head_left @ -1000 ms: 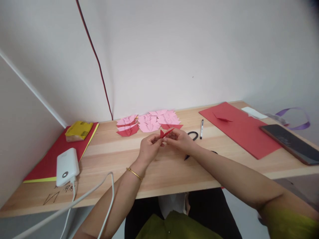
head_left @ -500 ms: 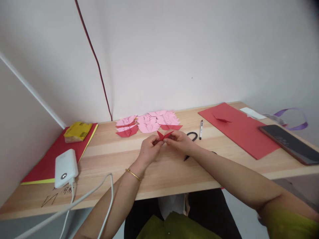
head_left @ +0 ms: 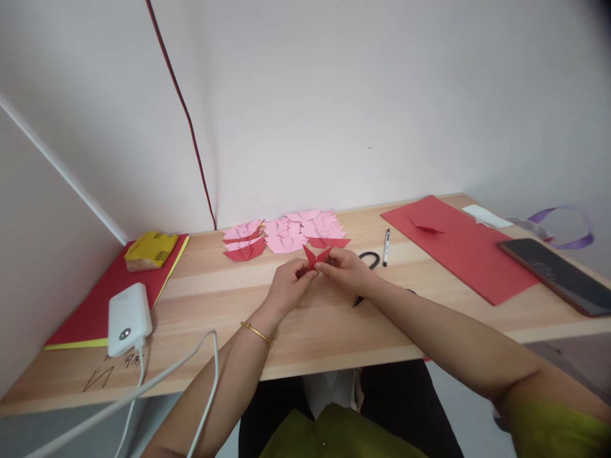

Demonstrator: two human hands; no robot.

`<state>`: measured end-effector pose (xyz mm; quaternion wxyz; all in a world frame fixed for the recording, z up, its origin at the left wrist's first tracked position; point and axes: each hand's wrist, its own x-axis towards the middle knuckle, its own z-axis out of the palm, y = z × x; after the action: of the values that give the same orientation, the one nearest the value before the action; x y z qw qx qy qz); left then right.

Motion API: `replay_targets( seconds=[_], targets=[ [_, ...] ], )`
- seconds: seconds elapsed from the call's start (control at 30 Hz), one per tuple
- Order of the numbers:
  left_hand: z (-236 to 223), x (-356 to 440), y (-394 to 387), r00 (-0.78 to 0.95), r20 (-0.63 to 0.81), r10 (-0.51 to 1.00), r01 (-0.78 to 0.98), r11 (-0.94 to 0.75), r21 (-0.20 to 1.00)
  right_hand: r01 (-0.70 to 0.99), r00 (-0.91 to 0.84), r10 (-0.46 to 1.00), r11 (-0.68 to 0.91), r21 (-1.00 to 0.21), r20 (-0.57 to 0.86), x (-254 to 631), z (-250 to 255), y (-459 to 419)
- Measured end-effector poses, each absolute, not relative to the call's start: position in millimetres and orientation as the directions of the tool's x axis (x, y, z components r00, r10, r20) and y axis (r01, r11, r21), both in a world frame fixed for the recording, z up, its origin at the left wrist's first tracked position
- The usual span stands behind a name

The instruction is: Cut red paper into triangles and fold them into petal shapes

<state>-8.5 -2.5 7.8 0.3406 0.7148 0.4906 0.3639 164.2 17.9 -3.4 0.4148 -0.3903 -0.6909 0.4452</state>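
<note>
A small folded piece of red paper (head_left: 314,256) is pinched between both hands above the middle of the table, its two points standing up in a V. My left hand (head_left: 290,282) is closed on its left side. On its right side, the thumb and fingers of my right hand (head_left: 347,270) are closed too. Just beyond my hands, folded pink paper pieces (head_left: 285,238) lie in overlapping rows, with a few red ones (head_left: 244,250) among them. Black-handled scissors (head_left: 370,259) lie partly hidden under my right wrist.
A pen (head_left: 386,247) lies right of the scissors. Further right are red paper sheets (head_left: 470,261) with a folded red piece on them, and a phone (head_left: 556,275). At left, a white power bank (head_left: 128,318) with a cable and a yellow packet (head_left: 151,250) rest on red sheets (head_left: 90,305).
The red paper's points stand a little more upright and closer together between my fingers. Both hands keep their pinch in nearly the same place, and the view has shifted slightly.
</note>
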Motion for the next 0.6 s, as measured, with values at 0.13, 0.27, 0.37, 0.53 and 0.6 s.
replay_targets(
  seconds=[0.13,0.27,0.37,0.53,0.6],
  targets=[
    [8.1,-8.3,-3.0,0.261,0.221,0.94,0.461,-0.322,0.827,0.172,-0.354,0.911,0.285,-0.943,0.21,165.3,0.8,16.1],
    [13.8,-9.8,-3.9,0.295,0.265,0.918,0.487,-0.383,0.785,0.135,-0.403,0.87,0.364,-0.922,0.284,165.6,2.1,14.5],
    [15.5,-9.5,-4.8,0.3,0.26,0.918,0.473,-0.379,0.795,0.136,-0.396,0.853,0.421,-0.897,0.341,164.8,1.3,13.9],
    [11.2,-5.9,-5.7,0.25,0.144,0.957,0.362,-0.231,0.903,0.238,-0.347,0.876,0.427,-0.872,0.334,165.5,1.7,15.2],
    [8.9,-4.9,-5.0,0.249,0.129,0.96,0.249,-0.192,0.949,0.24,-0.352,0.884,0.402,-0.883,0.307,166.2,2.4,15.8]
  ],
)
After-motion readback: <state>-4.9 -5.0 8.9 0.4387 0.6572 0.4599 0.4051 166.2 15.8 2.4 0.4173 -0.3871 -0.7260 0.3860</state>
